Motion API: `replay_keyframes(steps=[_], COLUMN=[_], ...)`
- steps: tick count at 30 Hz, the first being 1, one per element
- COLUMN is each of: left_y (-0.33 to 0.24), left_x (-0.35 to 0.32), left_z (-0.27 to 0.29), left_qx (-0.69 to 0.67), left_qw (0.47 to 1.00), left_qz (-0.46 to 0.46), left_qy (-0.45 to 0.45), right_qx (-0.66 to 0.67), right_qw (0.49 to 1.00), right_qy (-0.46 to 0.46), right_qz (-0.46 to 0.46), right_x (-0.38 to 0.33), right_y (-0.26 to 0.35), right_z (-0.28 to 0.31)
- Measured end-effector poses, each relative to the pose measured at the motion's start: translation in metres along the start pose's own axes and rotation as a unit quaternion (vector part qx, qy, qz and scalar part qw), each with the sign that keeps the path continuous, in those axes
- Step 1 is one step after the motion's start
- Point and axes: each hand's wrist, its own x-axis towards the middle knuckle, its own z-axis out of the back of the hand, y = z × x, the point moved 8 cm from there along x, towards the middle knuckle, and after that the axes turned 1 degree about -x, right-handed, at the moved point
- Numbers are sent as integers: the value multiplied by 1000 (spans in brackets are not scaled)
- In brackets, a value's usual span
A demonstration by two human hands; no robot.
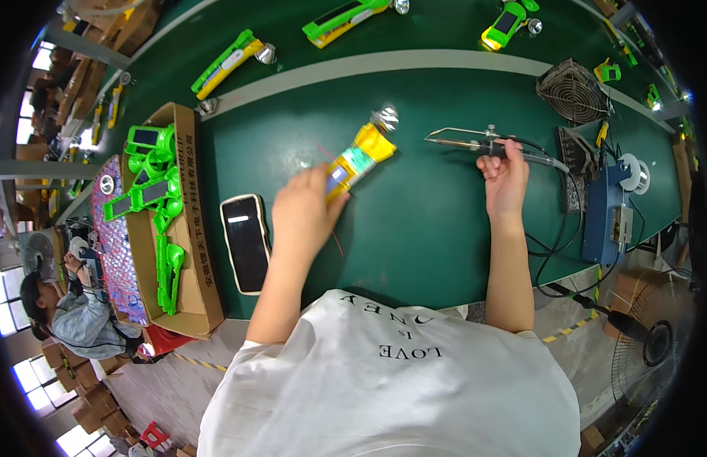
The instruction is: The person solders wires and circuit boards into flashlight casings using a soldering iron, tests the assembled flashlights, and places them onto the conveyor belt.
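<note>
My left hand (304,206) is closed around the lower part of a yellow flashlight body (366,152), which lies tilted over the green table. A shiny round reflector (385,118) sits at the body's far end, and a green patch shows on its upper face. Thin red wire (338,244) pokes out beside the hand. To the right, my right hand (506,179) grips a soldering iron (491,148) by its dark handle. The iron's tip points left toward the flashlight body, with a gap between them. A thin metal tube runs above the tip.
Left of my arm lie a phone (247,244) and a cardboard box (197,266) of green plastic housings (151,194). Several green-yellow flashlights (228,65) line the far side. At right stand a small square fan (573,91), a blue device (601,213) and loose cables. A co-worker (79,312) sits far left.
</note>
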Motion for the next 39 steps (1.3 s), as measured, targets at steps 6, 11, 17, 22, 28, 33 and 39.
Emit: replay_keyframes(steps=[6,11,17,22,28,33,39], left_y=[-33,-30,-17,-23,-29,-34,-29], left_x=[-41,-31,-29,-32,-28,-29,-28], left_z=[0,-1,-18,-10,-10,-5,-11], left_qx=[-51,-82,-261,-218,-166,-134,-142], left_qw=[995,981,948,947,959,961,963], left_qz=[-35,-47,15,-76,-115,-125,-115], left_qy=[-85,-171,-180,-222,-200,-207,-196], right_qx=[7,11,-11,-49,-159,-230,-228], right_qw=[997,995,992,985,940,929,929], right_qy=[-3,52,67,76,145,142,143], right_qz=[70,79,105,149,266,252,254], right_x=[-21,-25,-35,-44,-61,-69,-70], right_y=[21,20,25,34,49,40,35], right_z=[-2,-11,-16,-18,-36,-46,-44])
